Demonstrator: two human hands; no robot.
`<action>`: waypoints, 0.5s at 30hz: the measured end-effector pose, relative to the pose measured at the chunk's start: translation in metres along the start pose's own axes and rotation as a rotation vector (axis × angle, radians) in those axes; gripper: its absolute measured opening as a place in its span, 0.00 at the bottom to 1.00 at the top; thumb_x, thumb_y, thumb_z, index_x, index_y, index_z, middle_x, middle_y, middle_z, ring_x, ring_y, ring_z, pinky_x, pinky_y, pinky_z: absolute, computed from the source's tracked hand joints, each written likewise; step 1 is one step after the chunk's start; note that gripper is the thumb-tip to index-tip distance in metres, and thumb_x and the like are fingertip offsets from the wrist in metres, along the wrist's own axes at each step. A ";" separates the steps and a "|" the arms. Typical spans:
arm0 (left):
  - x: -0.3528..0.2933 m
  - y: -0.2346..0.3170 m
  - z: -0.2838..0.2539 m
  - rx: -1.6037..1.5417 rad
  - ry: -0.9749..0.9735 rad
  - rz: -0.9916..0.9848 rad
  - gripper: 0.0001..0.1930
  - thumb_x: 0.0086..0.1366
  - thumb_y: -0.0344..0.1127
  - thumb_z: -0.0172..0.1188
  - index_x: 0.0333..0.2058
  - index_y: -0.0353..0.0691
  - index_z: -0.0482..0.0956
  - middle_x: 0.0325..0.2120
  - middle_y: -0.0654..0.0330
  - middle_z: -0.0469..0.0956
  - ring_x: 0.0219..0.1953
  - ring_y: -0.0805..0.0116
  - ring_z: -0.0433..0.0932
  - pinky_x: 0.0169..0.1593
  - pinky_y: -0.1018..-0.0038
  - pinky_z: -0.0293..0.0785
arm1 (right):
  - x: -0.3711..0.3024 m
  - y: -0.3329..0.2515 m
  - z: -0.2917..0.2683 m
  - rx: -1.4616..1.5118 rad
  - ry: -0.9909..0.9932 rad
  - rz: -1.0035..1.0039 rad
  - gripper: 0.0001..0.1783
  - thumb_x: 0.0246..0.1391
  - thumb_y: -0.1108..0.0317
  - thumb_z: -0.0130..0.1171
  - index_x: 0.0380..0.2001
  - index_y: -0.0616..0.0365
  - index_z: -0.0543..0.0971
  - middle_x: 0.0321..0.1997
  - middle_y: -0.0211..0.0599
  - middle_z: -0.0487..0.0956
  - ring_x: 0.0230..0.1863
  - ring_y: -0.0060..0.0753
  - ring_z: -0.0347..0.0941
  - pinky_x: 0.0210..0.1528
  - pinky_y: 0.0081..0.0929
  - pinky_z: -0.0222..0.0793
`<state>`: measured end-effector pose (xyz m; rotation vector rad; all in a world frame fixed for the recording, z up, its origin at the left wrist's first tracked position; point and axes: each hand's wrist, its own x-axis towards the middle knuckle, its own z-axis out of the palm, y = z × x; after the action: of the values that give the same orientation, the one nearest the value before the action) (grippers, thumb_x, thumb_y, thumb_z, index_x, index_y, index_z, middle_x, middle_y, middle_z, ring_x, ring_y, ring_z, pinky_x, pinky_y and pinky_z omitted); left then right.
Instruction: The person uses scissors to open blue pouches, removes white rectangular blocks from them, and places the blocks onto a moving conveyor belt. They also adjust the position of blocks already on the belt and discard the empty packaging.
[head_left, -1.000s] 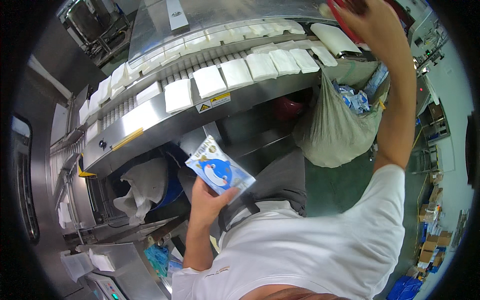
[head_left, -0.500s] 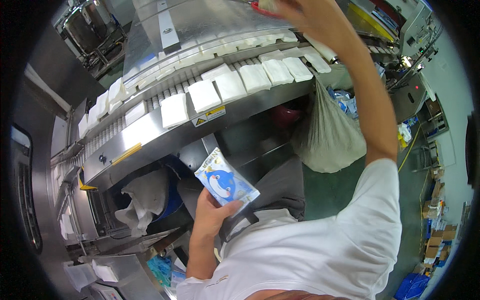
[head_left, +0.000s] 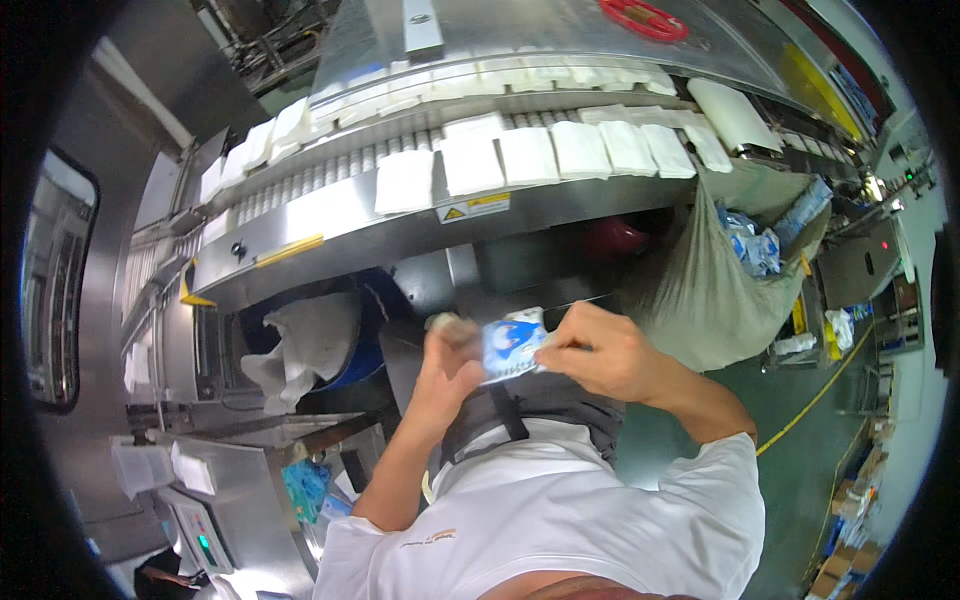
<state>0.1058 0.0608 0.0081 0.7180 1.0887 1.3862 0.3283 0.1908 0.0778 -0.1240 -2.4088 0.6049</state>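
— Both your hands are meeting in front of your lap in the head view. Your left hand (head_left: pixel 447 368) is holding the left end of the blue-and-white packet (head_left: pixel 513 345), though blur is hiding its exact finger placement. Your right hand (head_left: pixel 605 348) is pinching the packet's right edge between thumb and fingers.

— So where is your packet resting?

— You're suspending it between your hands. Beyond them, white folded pads (head_left: pixel 527 156) are lying along the metal conveyor (head_left: pixel 370 231); a cloth sack (head_left: pixel 735 310) is hanging to the right of your right hand, and a blue bin (head_left: pixel 372 348) is standing left of your left.

— What could be going wrong for you?

— If you're pulling unevenly, you may be tearing its edge. If your right pinch is catching too little film, you may be dropping it toward your legs.
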 end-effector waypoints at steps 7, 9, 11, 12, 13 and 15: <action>0.001 0.023 0.027 0.600 0.050 0.572 0.06 0.61 0.29 0.71 0.35 0.33 0.85 0.31 0.58 0.83 0.34 0.66 0.82 0.39 0.73 0.75 | 0.004 -0.010 0.016 0.281 0.013 0.383 0.11 0.48 0.79 0.72 0.37 0.58 0.87 0.28 0.33 0.72 0.27 0.29 0.70 0.27 0.25 0.64; 0.002 0.020 0.026 0.497 0.054 0.502 0.06 0.61 0.28 0.71 0.35 0.33 0.85 0.31 0.58 0.83 0.33 0.68 0.81 0.38 0.74 0.74 | 0.004 -0.016 0.018 0.253 0.047 0.388 0.10 0.50 0.77 0.71 0.37 0.57 0.88 0.27 0.33 0.71 0.27 0.31 0.71 0.28 0.28 0.66; 0.005 0.025 0.027 0.419 0.089 0.441 0.03 0.63 0.26 0.69 0.34 0.33 0.85 0.31 0.60 0.82 0.32 0.74 0.78 0.36 0.77 0.72 | 0.000 -0.020 0.026 0.225 0.143 0.317 0.11 0.49 0.78 0.71 0.37 0.58 0.88 0.27 0.34 0.72 0.27 0.31 0.71 0.28 0.28 0.66; 0.009 0.028 0.027 0.292 0.095 0.376 0.03 0.65 0.27 0.68 0.34 0.34 0.85 0.31 0.63 0.83 0.32 0.77 0.78 0.37 0.79 0.73 | -0.006 -0.021 0.025 0.193 0.198 0.295 0.11 0.48 0.79 0.71 0.38 0.59 0.88 0.27 0.34 0.72 0.27 0.31 0.71 0.28 0.29 0.66; 0.013 0.030 0.027 0.217 0.119 0.401 0.03 0.66 0.27 0.67 0.34 0.34 0.85 0.31 0.64 0.83 0.32 0.78 0.78 0.37 0.79 0.73 | -0.008 -0.021 0.027 0.205 0.244 0.243 0.12 0.47 0.79 0.71 0.38 0.59 0.88 0.27 0.34 0.73 0.28 0.31 0.71 0.28 0.29 0.66; 0.024 0.037 0.016 0.090 0.240 0.441 0.05 0.70 0.30 0.65 0.37 0.35 0.83 0.32 0.64 0.83 0.33 0.78 0.79 0.38 0.79 0.75 | -0.008 -0.020 0.032 0.204 0.343 0.148 0.13 0.46 0.80 0.71 0.38 0.61 0.87 0.28 0.35 0.74 0.28 0.32 0.71 0.29 0.29 0.66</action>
<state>0.1024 0.0909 0.0436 0.9120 1.2334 1.8440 0.3163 0.1583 0.0603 -0.2959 -2.0074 0.8211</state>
